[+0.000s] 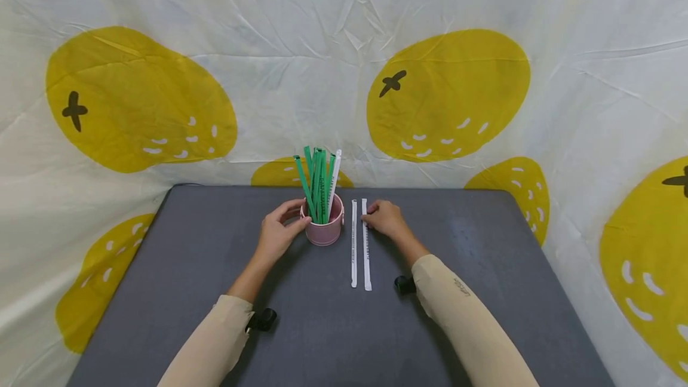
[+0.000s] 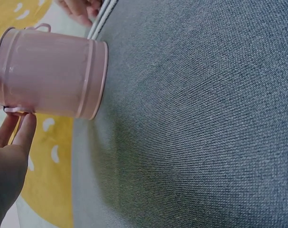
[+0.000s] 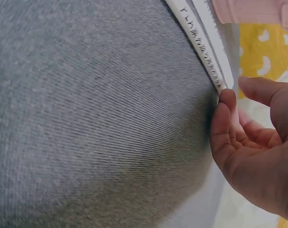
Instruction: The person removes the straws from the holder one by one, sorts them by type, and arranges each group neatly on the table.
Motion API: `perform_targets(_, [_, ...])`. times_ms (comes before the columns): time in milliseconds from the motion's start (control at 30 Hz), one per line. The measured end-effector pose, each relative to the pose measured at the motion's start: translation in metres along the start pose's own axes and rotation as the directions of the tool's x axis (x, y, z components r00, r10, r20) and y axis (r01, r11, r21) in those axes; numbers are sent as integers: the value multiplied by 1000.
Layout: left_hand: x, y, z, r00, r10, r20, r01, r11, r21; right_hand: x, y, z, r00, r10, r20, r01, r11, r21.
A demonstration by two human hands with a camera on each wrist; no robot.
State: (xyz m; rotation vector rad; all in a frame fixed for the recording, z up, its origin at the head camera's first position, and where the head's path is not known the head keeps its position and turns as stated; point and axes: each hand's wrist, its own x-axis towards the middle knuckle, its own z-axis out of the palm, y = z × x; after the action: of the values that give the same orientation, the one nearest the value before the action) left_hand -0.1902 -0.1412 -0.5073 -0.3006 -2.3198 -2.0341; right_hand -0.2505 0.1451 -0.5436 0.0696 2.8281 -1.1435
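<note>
A small pink metal bucket [image 1: 323,233] stands upright on the table, holding several green wrapped sticks, perhaps straws [image 1: 321,187], and a white one [image 1: 334,181]. At its left side my left hand [image 1: 278,232] grips it, thumb in front and fingers behind; the left wrist view shows fingertips at the handle lug [image 2: 19,110]. To the bucket's right lie two white paper-wrapped straws, one nearer it [image 1: 354,243] and one farther right [image 1: 366,249], side by side. Fingertips of my right hand [image 1: 388,218] touch the right straw's far part; in the right wrist view the thumb stands apart from them.
The dark grey tabletop [image 1: 317,339] ends at a back edge just behind the bucket. White cloth [image 1: 301,94] printed with yellow fruit hangs behind and around it. Both wrists wear small black cameras [image 1: 261,319] near beige sleeves [image 1: 206,345].
</note>
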Motion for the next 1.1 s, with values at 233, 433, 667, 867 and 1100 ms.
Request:
perform_targets(233, [0, 2, 0, 1000, 10, -11, -10, 1000, 3, 1, -5, -11, 998, -57, 24, 55, 995, 83])
perform_targets(433, [0, 2, 0, 1000, 10, -12, -10, 1000, 12, 7, -15, -21, 984, -178, 17, 172, 969, 177])
perform_targets(667, [8, -28, -1, 1000, 12, -17, -11, 1000, 17, 11, -35, -31, 968, -249, -14, 243, 928, 284])
perform_targets(867, [7, -33, -2, 999, 40, -29, -40, 999, 8, 15, -53, -31, 959, -282, -19, 266, 880, 393])
perform_targets(1100, [8, -31, -1, 997, 67, -29, -67, 998, 21, 16, -73, -29, 957, -291, -15, 267, 855, 445])
